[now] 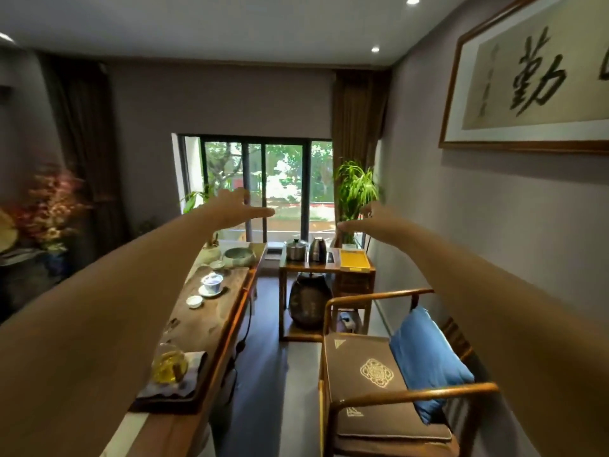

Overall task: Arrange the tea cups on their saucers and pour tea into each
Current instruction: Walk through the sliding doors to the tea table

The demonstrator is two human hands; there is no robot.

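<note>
Both my arms stretch straight forward at chest height, far above the tea table. My left hand [234, 206] is flat with fingers straight and holds nothing. My right hand [369, 216] is also flat and holds nothing. Below on the long wooden tea table [211, 316] stand a blue-and-white lidded cup on a saucer [212, 284], a small white tea cup [194, 301] and another small cup [217, 265]. A glass pitcher of yellow tea [168, 364] sits on a dark cloth near the table's close end.
A wooden armchair [389, 384] with a blue cushion [428, 361] stands at the right. A side table [326, 268] by the window carries two metal kettles and a yellow tray. A grey-green bowl [239, 256] sits at the tea table's far end. Flowers stand at the left.
</note>
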